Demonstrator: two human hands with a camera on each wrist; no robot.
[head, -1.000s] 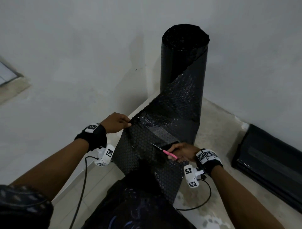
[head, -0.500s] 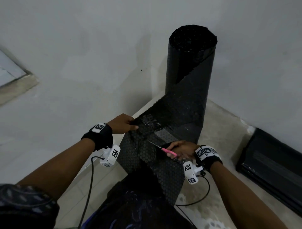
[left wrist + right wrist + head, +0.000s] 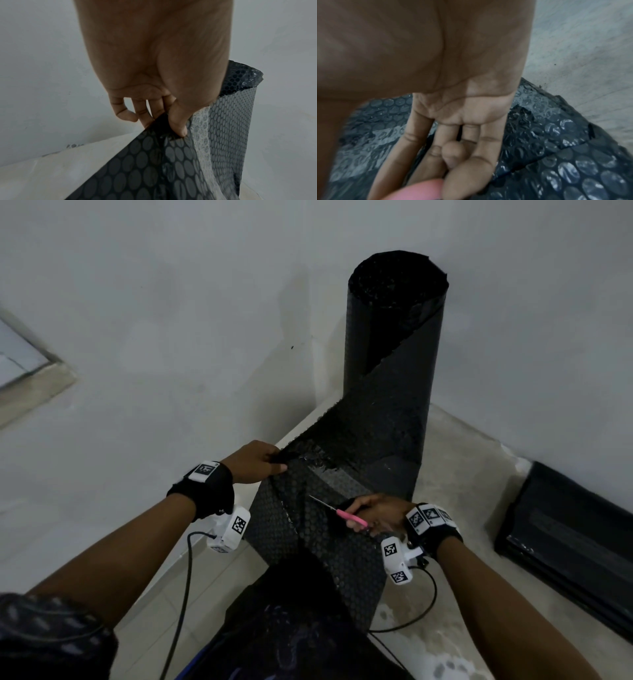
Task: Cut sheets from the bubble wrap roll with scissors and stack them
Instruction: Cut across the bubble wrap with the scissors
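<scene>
A tall black bubble wrap roll stands upright in the room's corner. Its loose sheet is pulled out toward me and hangs down over my lap. My left hand pinches the sheet's upper left edge between thumb and fingers; the left wrist view shows the thumb pressed on the wrap. My right hand grips pink-handled scissors at the sheet's right side, blades pointing left across the wrap. In the right wrist view the fingers curl round a pink handle.
Grey walls meet behind the roll. A flat black stack lies on the pale floor at the right. Wrist camera cables hang by both arms. A framed opening shows at far left.
My view has shifted slightly, so the roll sits further right. Both hands keep their hold; the scissors sit at nearly the same place on the sheet.
</scene>
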